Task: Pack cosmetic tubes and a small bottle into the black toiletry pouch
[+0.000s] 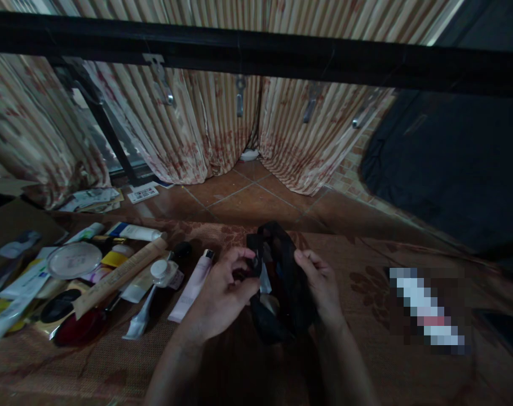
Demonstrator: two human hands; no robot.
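A soft black pouch (296,282) stands with its mouth spread apart near the middle of the table. My left hand (229,293) pinches its left rim between thumb and fingers. On the opposite side, my right hand (322,285) grips the right rim, thumb on top. Between the two rims a few pale items show inside, too dark to name. Just left of my left hand lies a pale pink tube (193,287) with a dark and silver cap.
Several cosmetics lie at the left: a round clear-lidded case (74,260), a white-capped bottle (166,273), a long tan packet (121,273), a dark red round case (79,328). A cardboard box (20,225) stands behind. A blurred-out object (429,313) lies right. A black bar (256,53) with hooks crosses above.
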